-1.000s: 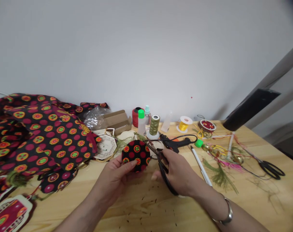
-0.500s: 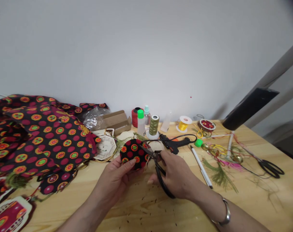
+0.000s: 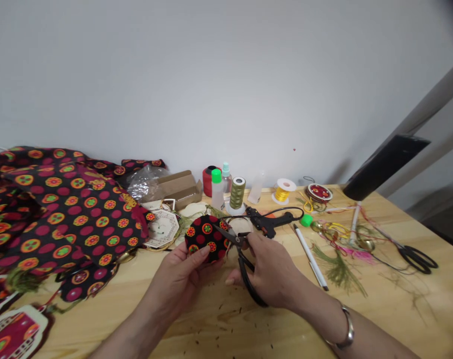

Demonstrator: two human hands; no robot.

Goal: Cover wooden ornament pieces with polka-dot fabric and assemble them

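Observation:
My left hand (image 3: 187, 271) pinches a round piece of black fabric (image 3: 202, 234) patterned with orange, green and dark red flowers, thumb on top and fingers beneath. In my right hand (image 3: 273, 271) is a pair of black-handled scissors (image 3: 244, 259), with the handles around my fingers. The blades point left and lie at the right edge of the fabric piece, slightly parted. Whether they touch the cloth I cannot tell. A silver bracelet (image 3: 349, 326) circles my right wrist. Small dark scraps lie on the wooden table (image 3: 226, 329) under my hands.
Matching patterned cloth (image 3: 76, 204) is heaped at the left. Behind my hands stand a green-capped bottle (image 3: 217, 192), a green thread spool (image 3: 237, 193) and a black glue gun (image 3: 269, 219). To the right lie a white pen (image 3: 310, 254), loose threads (image 3: 340, 271) and another pair of scissors (image 3: 416, 259).
Both hands keep nearly the same place and grip. The scissor blades have shifted very slightly to the left against the fabric piece, and the whole view has moved a little.

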